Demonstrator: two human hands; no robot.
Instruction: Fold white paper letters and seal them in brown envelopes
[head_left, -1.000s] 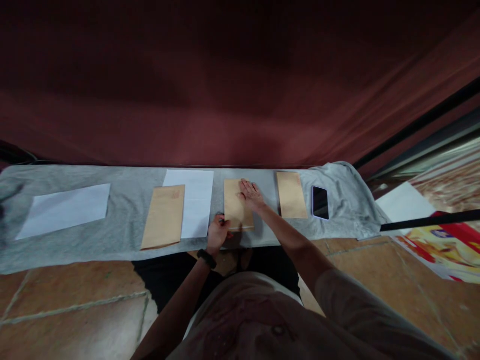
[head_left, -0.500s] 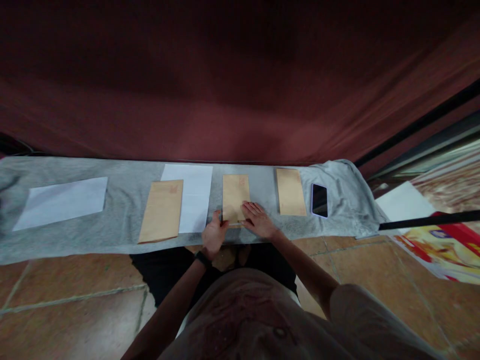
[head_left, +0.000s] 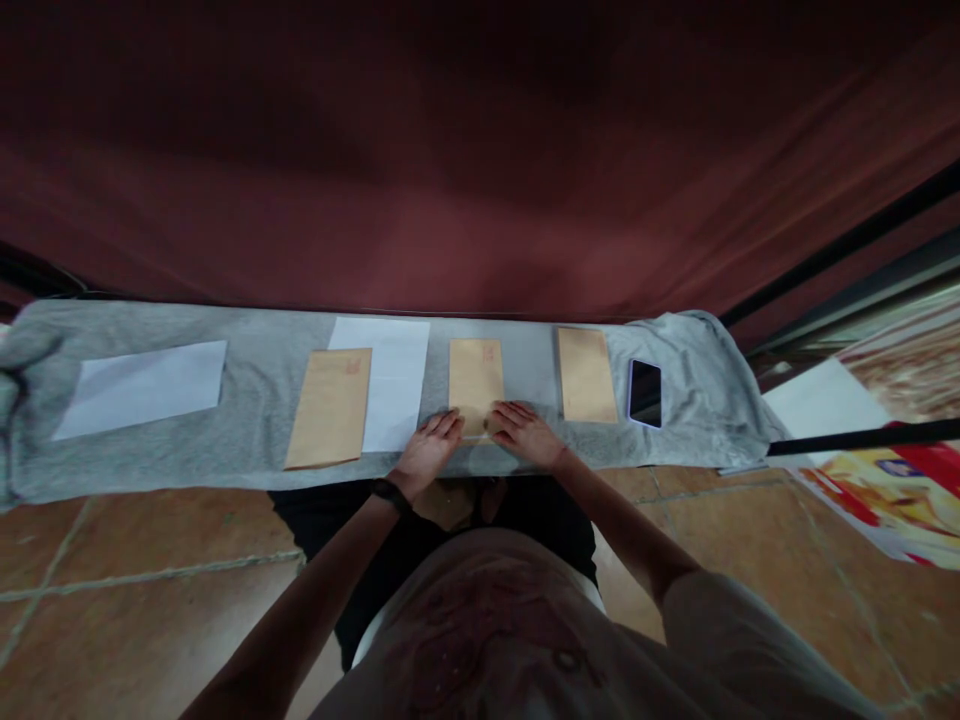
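Note:
A brown paper envelope [head_left: 475, 375] with red print near its top lies flat in front of me on the grey cloth. My left hand [head_left: 431, 446] rests with its fingers stretched out on the envelope's lower left corner. On the lower right corner lies my right hand [head_left: 523, 434], its fingers flat and slightly spread. Both hands touch the bottom edge, where a narrow fold shows; my fingers cover part of it. Another brown envelope [head_left: 330, 410] is to the left, partly over a white sheet [head_left: 397, 380]. A third brown envelope [head_left: 586, 375] lies to the right.
The grey cloth [head_left: 255, 440] covers a long narrow surface. A white paper [head_left: 150, 390] lies at far left, a phone [head_left: 645, 393] at right. A dark red curtain [head_left: 480, 220] hangs behind. A black bar [head_left: 862, 438] and a colourful printed bag [head_left: 900, 495] are at far right.
My left hand has gone from gripping the lower left edge, thumb up, to lying flat on that corner. My right hand stays on the lower right. The view has shifted slightly.

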